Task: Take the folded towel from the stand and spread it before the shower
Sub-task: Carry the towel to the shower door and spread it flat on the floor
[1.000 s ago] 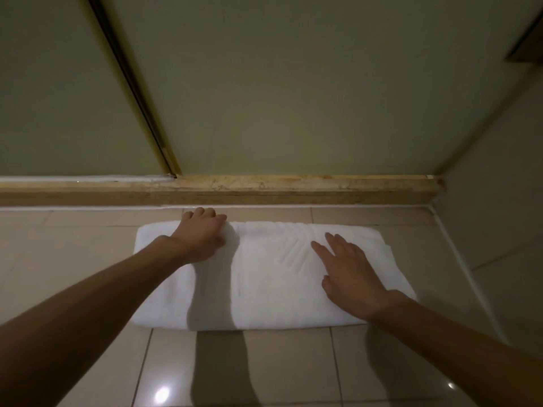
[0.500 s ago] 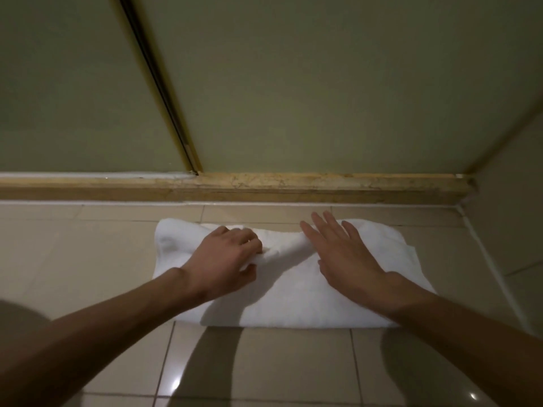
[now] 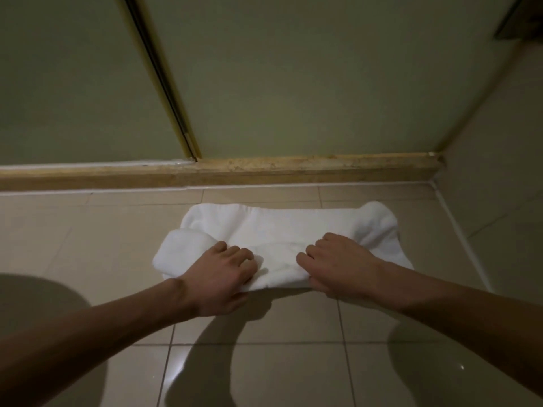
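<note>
The soft white towel (image 3: 293, 227) lies rumpled on glossy beige floor tiles (image 3: 88, 245) near the stone kerb (image 3: 264, 170) of the frosted shower door (image 3: 293, 83), its near edge gripped by the left hand (image 3: 217, 274) and right hand (image 3: 340, 262), fingers curled, set apart

Left grip (image 3: 218, 277) and right grip (image 3: 340, 262) have slid back to pinch the now-bunched towel (image 3: 282, 227) at its near edge.

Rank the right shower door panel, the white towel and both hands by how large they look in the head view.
1. right shower door panel
2. white towel
3. left hand and right hand: they look alike, so unranked.
</note>
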`<action>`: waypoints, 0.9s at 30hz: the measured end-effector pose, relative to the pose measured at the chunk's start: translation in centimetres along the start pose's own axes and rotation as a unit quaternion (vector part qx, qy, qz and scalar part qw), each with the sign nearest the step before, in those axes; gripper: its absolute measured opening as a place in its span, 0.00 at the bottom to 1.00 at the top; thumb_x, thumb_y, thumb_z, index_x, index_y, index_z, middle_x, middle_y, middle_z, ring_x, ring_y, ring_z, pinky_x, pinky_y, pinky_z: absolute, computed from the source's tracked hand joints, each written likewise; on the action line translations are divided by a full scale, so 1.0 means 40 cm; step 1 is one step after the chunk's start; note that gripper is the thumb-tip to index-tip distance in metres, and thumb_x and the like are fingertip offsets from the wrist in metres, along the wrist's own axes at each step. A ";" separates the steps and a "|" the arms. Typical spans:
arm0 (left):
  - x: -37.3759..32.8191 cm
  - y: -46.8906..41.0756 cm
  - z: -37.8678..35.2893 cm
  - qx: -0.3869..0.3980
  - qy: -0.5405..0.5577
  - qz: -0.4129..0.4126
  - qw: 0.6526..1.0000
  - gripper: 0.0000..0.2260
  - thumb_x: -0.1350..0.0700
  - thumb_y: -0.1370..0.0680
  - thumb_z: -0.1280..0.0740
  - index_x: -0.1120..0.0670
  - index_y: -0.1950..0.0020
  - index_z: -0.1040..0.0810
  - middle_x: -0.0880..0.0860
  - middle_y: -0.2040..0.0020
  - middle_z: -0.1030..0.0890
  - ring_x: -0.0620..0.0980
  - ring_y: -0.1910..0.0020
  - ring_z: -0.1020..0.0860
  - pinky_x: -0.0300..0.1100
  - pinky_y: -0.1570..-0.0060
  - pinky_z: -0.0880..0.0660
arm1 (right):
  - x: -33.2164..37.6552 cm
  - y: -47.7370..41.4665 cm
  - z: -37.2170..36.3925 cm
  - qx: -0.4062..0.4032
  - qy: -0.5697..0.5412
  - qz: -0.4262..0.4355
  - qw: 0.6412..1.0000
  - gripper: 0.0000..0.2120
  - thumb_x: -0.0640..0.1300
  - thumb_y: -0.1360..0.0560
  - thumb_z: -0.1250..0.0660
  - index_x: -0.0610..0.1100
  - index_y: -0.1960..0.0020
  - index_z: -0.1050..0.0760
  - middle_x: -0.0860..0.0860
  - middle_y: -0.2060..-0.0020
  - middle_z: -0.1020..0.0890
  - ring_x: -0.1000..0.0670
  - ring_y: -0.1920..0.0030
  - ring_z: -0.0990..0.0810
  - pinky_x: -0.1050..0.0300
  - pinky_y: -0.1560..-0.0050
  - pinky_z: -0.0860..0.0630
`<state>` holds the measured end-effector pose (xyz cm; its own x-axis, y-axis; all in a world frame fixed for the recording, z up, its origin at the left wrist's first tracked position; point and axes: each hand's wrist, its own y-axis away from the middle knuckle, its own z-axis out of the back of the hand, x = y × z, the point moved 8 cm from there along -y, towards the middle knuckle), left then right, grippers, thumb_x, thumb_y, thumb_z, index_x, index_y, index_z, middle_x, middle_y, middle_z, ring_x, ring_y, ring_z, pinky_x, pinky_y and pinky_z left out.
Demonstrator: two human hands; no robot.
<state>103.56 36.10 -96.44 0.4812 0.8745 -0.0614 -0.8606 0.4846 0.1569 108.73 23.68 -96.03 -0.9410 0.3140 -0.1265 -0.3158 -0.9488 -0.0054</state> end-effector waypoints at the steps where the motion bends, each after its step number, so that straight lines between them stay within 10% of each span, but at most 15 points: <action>1: -0.001 0.006 -0.010 0.006 -0.005 0.009 1.000 0.14 0.45 0.31 0.39 0.52 0.53 0.28 0.54 0.49 0.21 0.54 0.57 0.23 0.46 0.56 0.29 | 0.015 0.008 0.003 -0.001 -0.003 0.004 1.000 0.14 0.47 0.39 0.25 0.42 0.61 0.28 0.46 0.73 0.24 0.46 0.76 0.28 0.55 0.73 0.30; 6: 0.008 0.026 -0.083 0.087 -0.100 0.055 0.990 0.34 0.45 0.26 0.38 0.53 0.23 0.47 0.62 0.24 0.43 0.61 0.26 0.41 0.57 0.29 0.45 | 0.068 0.040 0.006 -0.002 0.009 0.001 1.000 0.12 0.45 0.40 0.26 0.43 0.64 0.27 0.48 0.75 0.26 0.47 0.78 0.29 0.59 0.79 0.36; 15: -0.088 0.116 -0.075 0.033 -0.092 0.019 0.995 0.25 0.57 0.34 0.29 0.57 0.37 0.24 0.64 0.44 0.22 0.61 0.51 0.22 0.50 0.56 0.24 | 0.175 0.109 -0.004 0.020 0.041 0.021 0.999 0.11 0.49 0.39 0.25 0.46 0.63 0.25 0.50 0.78 0.27 0.48 0.84 0.31 0.62 0.78 0.46; 27: -0.157 0.196 -0.205 0.060 -0.083 0.018 0.995 0.33 0.41 0.33 0.30 0.52 0.30 0.29 0.67 0.26 0.39 0.70 0.29 0.40 0.67 0.34 0.43 | 0.288 0.170 -0.118 0.079 -0.003 0.070 0.994 0.08 0.50 0.31 0.33 0.47 0.56 0.26 0.50 0.73 0.24 0.48 0.78 0.27 0.60 0.77 0.41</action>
<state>92.43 34.58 -102.90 0.4802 0.8705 0.1077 -0.8562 0.4385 0.2732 96.31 20.68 -102.19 -0.9777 0.1800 -0.1084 -0.1965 -0.9660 0.1681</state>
